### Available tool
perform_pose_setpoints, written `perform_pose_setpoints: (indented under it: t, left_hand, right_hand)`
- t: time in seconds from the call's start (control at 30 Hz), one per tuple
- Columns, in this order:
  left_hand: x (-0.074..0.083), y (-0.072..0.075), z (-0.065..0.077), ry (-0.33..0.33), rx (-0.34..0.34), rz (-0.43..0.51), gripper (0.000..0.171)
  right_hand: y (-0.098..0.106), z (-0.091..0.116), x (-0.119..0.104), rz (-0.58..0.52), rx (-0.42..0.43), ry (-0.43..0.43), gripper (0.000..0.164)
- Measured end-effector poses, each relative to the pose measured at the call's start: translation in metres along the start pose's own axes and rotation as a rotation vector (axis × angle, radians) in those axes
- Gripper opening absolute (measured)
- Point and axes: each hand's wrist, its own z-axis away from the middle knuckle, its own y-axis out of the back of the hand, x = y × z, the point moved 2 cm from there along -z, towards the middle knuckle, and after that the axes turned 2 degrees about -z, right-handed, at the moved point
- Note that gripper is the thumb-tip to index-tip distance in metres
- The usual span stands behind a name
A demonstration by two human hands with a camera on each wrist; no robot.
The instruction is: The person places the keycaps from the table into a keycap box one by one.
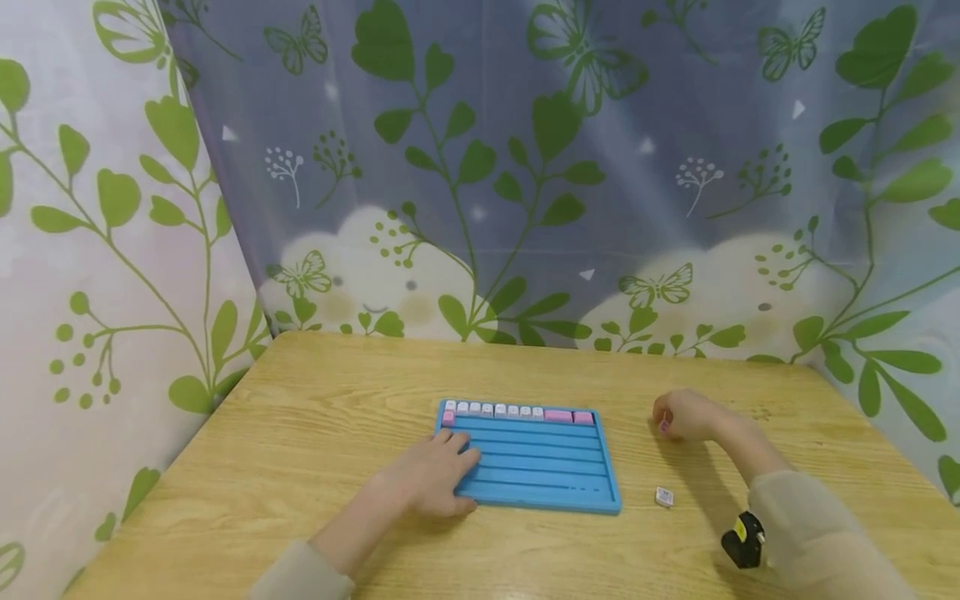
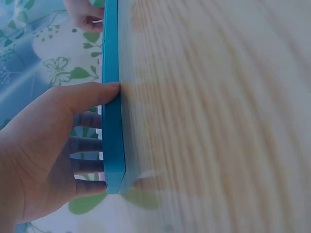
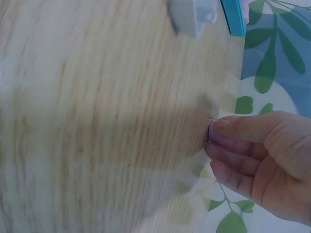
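Note:
A blue keyboard-shaped tray (image 1: 536,464) with raised ridges lies on the table. White keycaps (image 1: 500,411) fill most of its top row, with pink keycaps (image 1: 558,416) at the right end and one pink keycap (image 1: 448,418) below the row's left end. My left hand (image 1: 433,477) rests on the tray's left part, fingers spread over the ridges. Its thumb (image 2: 99,93) presses the tray's near edge in the left wrist view. To the right of the tray, just over the table, my right hand (image 1: 686,416) pinches a small pink keycap (image 3: 216,136) between thumb and fingers.
A single white keycap (image 1: 663,497) lies on the wooden table (image 1: 337,400) right of the tray. A black device with a yellow label (image 1: 744,539) sits by the right sleeve. Patterned cloth (image 1: 480,167) hangs behind the table and at its sides.

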Motion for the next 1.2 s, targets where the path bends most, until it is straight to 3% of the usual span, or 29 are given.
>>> perform_pose_setpoints:
  t: [0.3, 0.5, 0.67, 0.87, 1.2]
  left_hand:
    - [0.000, 0.001, 0.000, 0.004, -0.007, 0.008, 0.054]
    - [0.000, 0.001, -0.001, 0.005, -0.006, 0.001, 0.054]
    - [0.001, 0.001, 0.000, 0.002, -0.005, -0.003, 0.053]
    - [0.001, 0.001, 0.000, 0.002, -0.001, -0.008, 0.054]
    - [0.001, 0.002, 0.000, 0.006, -0.011, -0.003, 0.055]
  right_hand:
    - [-0.003, -0.003, 0.000, -0.009, 0.057, 0.023, 0.003]
    - [0.001, -0.007, -0.007, -0.018, 0.128, 0.051, 0.013]
    - [0.004, -0.012, -0.015, -0.089, 0.175, 0.022, 0.020]
    - [0.004, -0.017, -0.022, -0.164, 0.230, -0.020, 0.018]
    - [-0.005, -0.024, -0.035, -0.218, 0.254, 0.028, 0.013]
